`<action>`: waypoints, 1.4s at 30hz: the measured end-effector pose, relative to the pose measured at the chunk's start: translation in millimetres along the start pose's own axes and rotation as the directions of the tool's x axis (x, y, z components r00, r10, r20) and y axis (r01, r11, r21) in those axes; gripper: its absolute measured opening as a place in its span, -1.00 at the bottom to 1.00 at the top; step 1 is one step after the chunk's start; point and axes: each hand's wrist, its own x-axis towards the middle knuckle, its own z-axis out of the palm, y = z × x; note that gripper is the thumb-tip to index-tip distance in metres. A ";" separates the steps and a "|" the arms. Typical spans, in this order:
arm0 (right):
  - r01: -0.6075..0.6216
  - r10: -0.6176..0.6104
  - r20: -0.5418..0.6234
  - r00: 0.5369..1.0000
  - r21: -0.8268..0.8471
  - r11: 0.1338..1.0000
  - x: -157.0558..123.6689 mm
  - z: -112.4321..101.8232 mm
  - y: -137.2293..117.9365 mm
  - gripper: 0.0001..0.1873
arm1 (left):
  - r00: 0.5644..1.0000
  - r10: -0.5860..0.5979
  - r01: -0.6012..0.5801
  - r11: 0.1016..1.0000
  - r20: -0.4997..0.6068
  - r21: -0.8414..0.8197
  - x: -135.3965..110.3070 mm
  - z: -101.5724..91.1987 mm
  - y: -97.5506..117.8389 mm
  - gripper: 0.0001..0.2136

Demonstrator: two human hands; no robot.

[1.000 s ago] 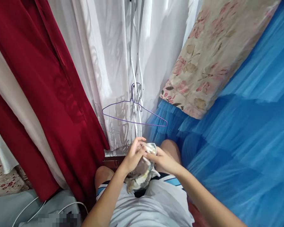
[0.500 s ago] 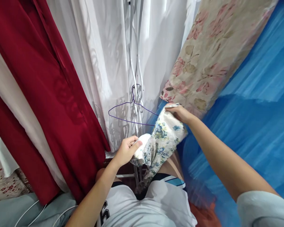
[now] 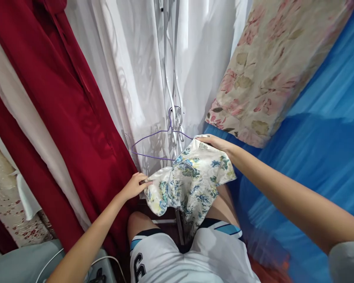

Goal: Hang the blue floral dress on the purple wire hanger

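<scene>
A white garment with blue and yellow flowers [image 3: 194,173] is spread between my two hands, its lower part hanging over my lap. My left hand [image 3: 137,184] pinches its left edge, near what looks like a short sleeve. At the top right, my right hand [image 3: 212,142] grips the garment by its upper edge, beside the hanger. A thin purple hanger [image 3: 150,135] hangs in front of me; its right arm runs behind or into the garment, and I cannot tell which.
White metal stand bars [image 3: 172,78] hold the hanger before a white curtain [image 3: 129,78]. Red cloth [image 3: 85,118] hangs at left. A floral cloth [image 3: 253,90] and blue tulle [image 3: 318,157] hang at right. A white cable [image 3: 112,259] lies at lower left.
My left hand has moved left, pulling the garment wider. The right hand has shifted slightly left and down, and the garment now covers more of the hanger's right side.
</scene>
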 end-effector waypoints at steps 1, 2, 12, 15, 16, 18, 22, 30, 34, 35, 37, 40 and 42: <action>0.009 -0.009 0.014 1.000 -0.018 1.000 -1.0 -1.8 -2.1 -0.77 | 0.999 -0.021 0.023 0.998 -0.028 0.050 4.4 -5.3 -9.2 -0.77; 0.020 -0.018 0.034 0.999 -0.037 0.999 -1.4 -3.6 -4.5 -0.78 | 0.996 -0.050 0.056 0.995 -0.074 0.085 9.9 -11.9 -16.1 -0.83; -0.116 0.117 0.027 0.993 -0.058 0.992 2.1 -6.4 -12.9 -0.72 | 0.866 -0.084 0.115 0.993 -0.493 0.033 109.7 -89.2 3.4 -0.79; -0.200 0.199 0.018 0.980 0.026 0.980 -4.7 -4.6 -11.2 -0.72 | 0.854 -0.087 0.080 0.996 -0.514 -0.035 133.8 -88.0 20.5 -0.67; -0.229 0.228 0.020 0.973 0.043 0.973 -7.8 -5.8 -9.5 -0.71 | 0.854 -0.083 0.060 0.996 -0.514 -0.062 137.2 -86.5 25.6 -0.61; -0.242 0.241 0.016 0.970 0.059 0.968 -16.3 -11.3 -2.9 -0.66 | 0.843 -0.086 0.033 0.994 -0.531 -0.108 136.3 -84.1 33.9 -0.53; -0.082 0.089 -0.100 0.991 0.071 0.994 -46.3 -25.2 27.4 -0.55 | 0.813 -0.053 0.015 0.997 -0.580 -0.070 112.6 -82.8 46.1 -0.81; 0.335 -0.315 -0.475 0.821 -0.046 0.941 -58.8 -19.7 25.7 -0.61 | 0.890 0.186 -0.086 0.965 -0.415 0.249 89.9 -82.1 89.9 -0.67; 0.403 -0.374 -0.470 0.799 -0.042 0.914 -41.9 10.3 -14.6 -0.59 | 0.917 0.063 0.025 0.977 -0.394 0.214 109.4 -83.0 85.8 -0.68; 0.423 -0.397 -0.446 0.802 -0.045 0.905 -43.9 23.1 -17.6 -0.55 | 0.912 0.024 0.049 0.985 -0.409 0.165 114.8 -81.3 80.6 -0.69; 0.454 -0.454 -0.351 0.819 -0.086 0.887 -54.2 50.2 -15.1 -0.49 | 0.889 -0.041 0.076 0.995 -0.456 0.058 125.3 -74.8 69.1 -0.69; 0.453 -0.486 -0.189 0.853 -0.194 0.870 -69.7 75.8 -6.3 -0.45 | 0.854 -0.091 0.085 0.996 -0.513 -0.035 139.6 -60.2 56.7 -0.67; 0.474 -0.518 -0.215 0.828 -0.225 0.851 -71.3 74.5 -7.4 -0.46 | 0.843 -0.099 0.080 0.995 -0.529 -0.060 147.3 -51.7 54.0 -0.66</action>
